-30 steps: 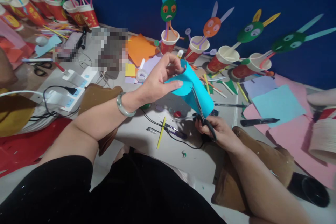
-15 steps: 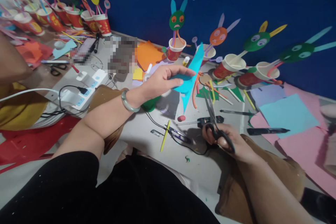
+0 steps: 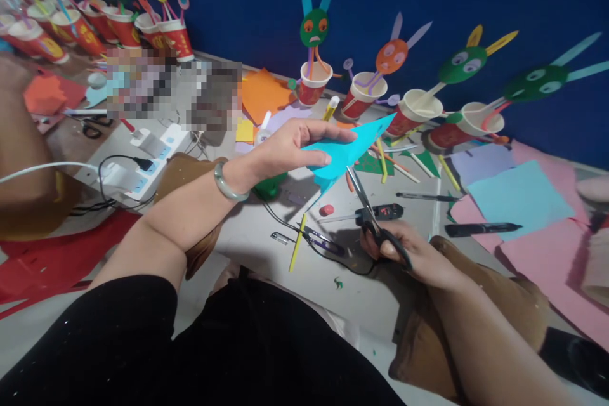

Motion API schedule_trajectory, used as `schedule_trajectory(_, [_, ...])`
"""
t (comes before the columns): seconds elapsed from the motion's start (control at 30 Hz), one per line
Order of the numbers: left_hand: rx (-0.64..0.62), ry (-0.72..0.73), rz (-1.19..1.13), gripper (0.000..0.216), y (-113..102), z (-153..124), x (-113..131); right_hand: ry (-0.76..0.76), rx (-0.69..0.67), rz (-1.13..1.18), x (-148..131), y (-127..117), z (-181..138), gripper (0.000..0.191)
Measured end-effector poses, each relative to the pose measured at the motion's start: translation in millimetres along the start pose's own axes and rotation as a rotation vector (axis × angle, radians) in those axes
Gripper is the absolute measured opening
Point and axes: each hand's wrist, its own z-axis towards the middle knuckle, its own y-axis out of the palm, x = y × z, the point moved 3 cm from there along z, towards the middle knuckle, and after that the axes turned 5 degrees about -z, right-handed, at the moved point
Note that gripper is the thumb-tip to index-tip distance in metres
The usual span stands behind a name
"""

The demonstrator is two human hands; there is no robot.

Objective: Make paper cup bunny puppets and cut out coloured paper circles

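Observation:
Between thumb and fingers, my left hand (image 3: 295,146) pinches a bright blue sheet of paper (image 3: 349,151), raised above the table and turned so its pointed corner faces right. My right hand (image 3: 404,250) grips black-handled scissors (image 3: 365,200) by the loops. Their blades look nearly closed, and the tips meet or almost meet the paper's lower edge. Under the paper lie a glue gun (image 3: 380,212), a small red cap (image 3: 327,210) and a yellow stick (image 3: 297,244). Purple-handled snips (image 3: 323,241) rest beside the stick.
Paper cups with animal-faced figures, one a green head (image 3: 314,26), line the blue wall. Pink paper (image 3: 537,266) and a light blue sheet (image 3: 523,203) lie right, with a black marker (image 3: 483,229). A power strip (image 3: 159,162) with cords sits left, near another person's arm (image 3: 28,133).
The blue paper has swung from nearly upright to a slant, its point now to the right. The scissors have moved up and left to its edge, and their blades have drawn together.

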Motion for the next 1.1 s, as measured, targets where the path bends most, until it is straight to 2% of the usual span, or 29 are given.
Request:
schedule_trajectory(0.33, [-0.035,-0.011,0.002,0.047,6,-2,1,0.015,-0.051,0.023,-1,3,0,0.081])
schedule_trajectory(0.53, [0.04,0.0,0.027,0.043,3,-3,-4,0.016,-0.074,0.054,-1,1,-1,0.081])
schedule_trajectory(0.8, [0.038,0.023,0.041,0.041,2,-2,-3,0.021,-0.076,0.065,-1,2,-1,0.079])
schedule_trajectory(1.1, [-0.042,0.018,0.042,0.049,11,-3,-1,0.01,-0.062,0.074,-1,3,0,0.078])
